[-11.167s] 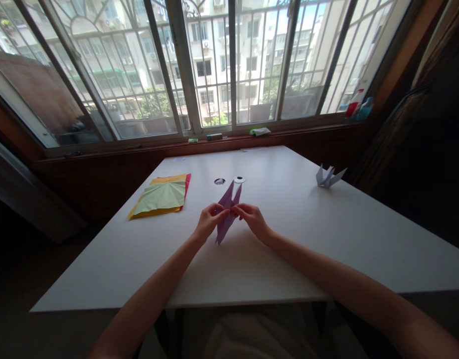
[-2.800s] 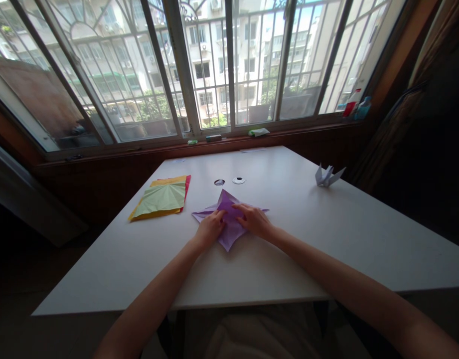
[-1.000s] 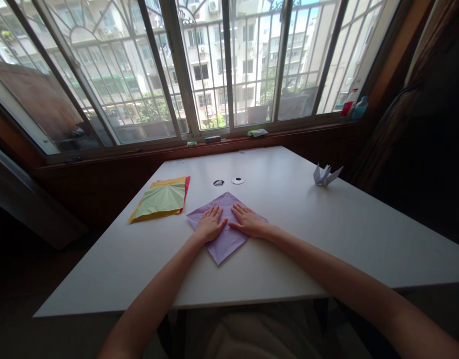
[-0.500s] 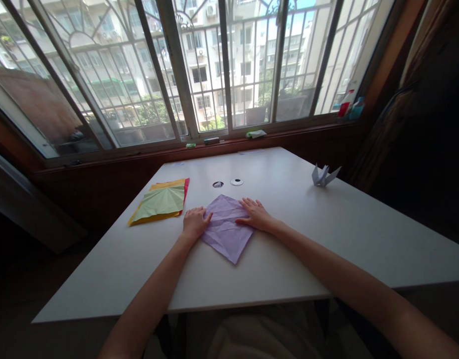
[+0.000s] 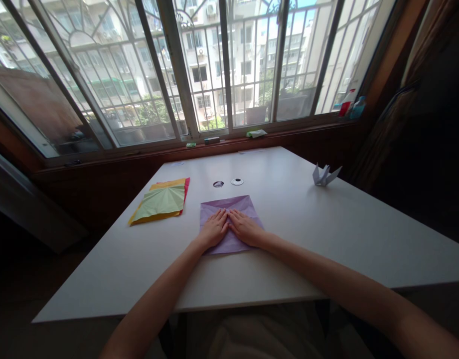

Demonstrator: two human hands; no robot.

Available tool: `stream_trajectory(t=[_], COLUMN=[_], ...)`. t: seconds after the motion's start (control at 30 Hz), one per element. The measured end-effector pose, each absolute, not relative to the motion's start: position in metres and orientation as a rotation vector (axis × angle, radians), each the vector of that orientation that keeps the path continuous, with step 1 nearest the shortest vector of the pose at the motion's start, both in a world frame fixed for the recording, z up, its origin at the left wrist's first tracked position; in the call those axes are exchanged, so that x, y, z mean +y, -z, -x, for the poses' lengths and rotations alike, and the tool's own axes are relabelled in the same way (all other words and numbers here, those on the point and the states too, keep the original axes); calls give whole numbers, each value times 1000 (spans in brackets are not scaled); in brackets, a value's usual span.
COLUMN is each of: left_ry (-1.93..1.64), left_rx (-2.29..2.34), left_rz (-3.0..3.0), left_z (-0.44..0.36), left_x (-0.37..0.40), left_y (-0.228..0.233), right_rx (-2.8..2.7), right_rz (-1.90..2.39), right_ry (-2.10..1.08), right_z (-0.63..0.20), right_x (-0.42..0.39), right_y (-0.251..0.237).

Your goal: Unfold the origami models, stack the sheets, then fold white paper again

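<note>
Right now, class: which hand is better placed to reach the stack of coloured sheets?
Probably the left hand: both lie flat on the purple paper, but the coloured sheets lie on its side.

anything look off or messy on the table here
Little stands out. The purple paper lies flat and square to the table edge under the left hand and right hand, creased but untorn. The coloured paper stack is slightly fanned and askew. The folded paper crane stands upright.
</note>
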State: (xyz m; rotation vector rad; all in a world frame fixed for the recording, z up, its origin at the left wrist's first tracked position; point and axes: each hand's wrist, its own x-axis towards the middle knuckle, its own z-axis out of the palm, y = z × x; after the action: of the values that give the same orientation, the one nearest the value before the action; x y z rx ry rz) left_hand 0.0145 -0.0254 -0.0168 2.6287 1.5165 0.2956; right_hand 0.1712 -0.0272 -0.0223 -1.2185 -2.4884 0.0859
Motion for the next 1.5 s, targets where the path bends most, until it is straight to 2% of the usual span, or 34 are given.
stream_trajectory(t=[0.47, 0.57, 0.63, 0.7, 0.77, 0.87, 0.97, 1.17, 1.37, 1.5], left_ry=[-290, -375, -400, -420, -496, -594, -442, -260, -231, -347], left_rx=[1964, 2078, 2166, 2215, 2130, 1701, 1465, 1799, 1862, 1956], left_rz=[-2464, -2542, -2565, -2561, -2595, -2713, -2704, -2492, -2428, -2493], left_z=[16, 11, 6, 3, 0, -4, -4, 12, 22, 18], left_x=[-11, -18, -23, -27, -30, -28, -22, -12, -13, -20], left_y=[15, 5, -2, -7, -8, -1, 11, 16, 13, 8], right_rx=[-2466, -2368, -2317, -2315, -2349, -2414, -2502, -2547, -2414, -2129], right_rz=[1604, 1614, 1504, 1366, 1261, 1125, 1077, 1311, 1705, 1909], right_ry=[-170, 14, 172, 195, 68, -111, -144, -156, -155, 51], right_z=[-217, -218, -212, -203, -193, -179, -176, -199, -235, -244], right_x=[8, 5, 0, -6, -12, -18, -17, 2, 26, 26], right_y=[13, 5, 0, -2, 1, 13, 23, 22, 19, 14])
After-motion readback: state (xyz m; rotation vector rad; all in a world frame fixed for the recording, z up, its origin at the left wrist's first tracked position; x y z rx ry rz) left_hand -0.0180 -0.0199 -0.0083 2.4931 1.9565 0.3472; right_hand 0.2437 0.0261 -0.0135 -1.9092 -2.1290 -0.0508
